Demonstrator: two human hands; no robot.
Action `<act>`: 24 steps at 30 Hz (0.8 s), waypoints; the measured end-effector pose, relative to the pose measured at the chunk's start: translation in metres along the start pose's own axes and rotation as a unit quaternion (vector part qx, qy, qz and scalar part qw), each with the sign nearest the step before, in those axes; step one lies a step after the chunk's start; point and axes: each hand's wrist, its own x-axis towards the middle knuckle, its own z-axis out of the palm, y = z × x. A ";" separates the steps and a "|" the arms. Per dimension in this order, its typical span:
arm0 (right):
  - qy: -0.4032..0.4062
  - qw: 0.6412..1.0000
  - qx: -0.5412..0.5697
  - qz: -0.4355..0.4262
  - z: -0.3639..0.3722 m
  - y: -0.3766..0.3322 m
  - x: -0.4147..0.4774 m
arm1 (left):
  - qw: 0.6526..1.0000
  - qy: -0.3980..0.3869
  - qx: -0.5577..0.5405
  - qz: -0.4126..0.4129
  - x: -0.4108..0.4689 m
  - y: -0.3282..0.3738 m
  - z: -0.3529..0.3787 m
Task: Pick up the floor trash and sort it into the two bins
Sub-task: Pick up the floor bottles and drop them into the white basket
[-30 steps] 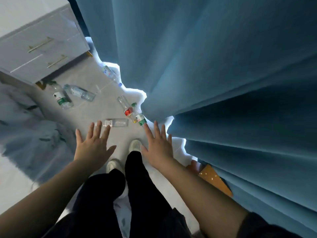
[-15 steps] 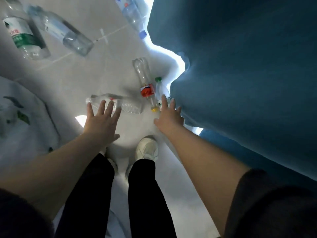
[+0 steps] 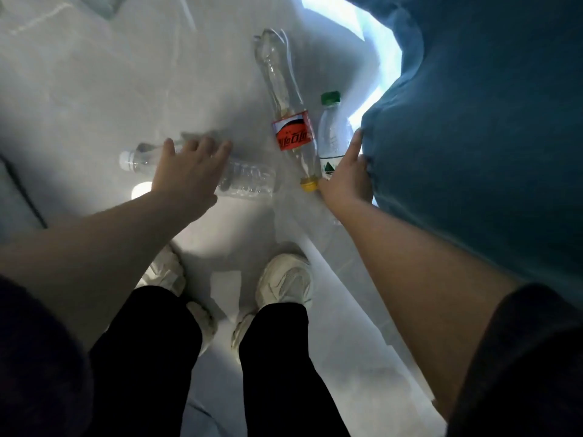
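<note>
Red-labelled bottle (image 3: 291,121), writing unreadable; green-capped bottle (image 3: 332,137) beside it.

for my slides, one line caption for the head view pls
Left hand spread over a clear bottle, right hand reaching the green-capped bottle beside a blue curtain.

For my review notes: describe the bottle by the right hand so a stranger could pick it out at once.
Start at the blue curtain on the right and drop to its lower edge on the floor. The right hand reaches there, against a small clear bottle. Its green cap sets it apart from the red-labelled, yellow-capped bottle alongside.
</note>
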 end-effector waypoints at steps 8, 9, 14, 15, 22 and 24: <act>-0.014 0.999 0.001 -0.039 -0.049 -0.001 -0.055 | 0.999 0.016 -0.012 0.028 -0.045 -0.001 -0.051; -0.018 0.999 0.005 -0.041 -0.062 -0.002 -0.070 | 0.999 0.019 -0.009 0.033 -0.059 -0.001 -0.066; -0.021 0.998 0.026 -0.054 -0.148 -0.008 -0.156 | 0.997 0.025 -0.072 0.020 -0.138 -0.007 -0.156; -0.015 0.998 0.030 -0.058 -0.167 -0.010 -0.174 | 0.995 0.024 -0.098 0.011 -0.155 -0.009 -0.176; 0.003 0.991 0.114 -0.075 -0.307 -0.006 -0.328 | 0.976 0.061 -0.208 -0.033 -0.290 -0.015 -0.319; 0.014 0.987 0.140 -0.084 -0.344 0.002 -0.378 | 0.967 0.077 -0.239 -0.034 -0.328 -0.012 -0.358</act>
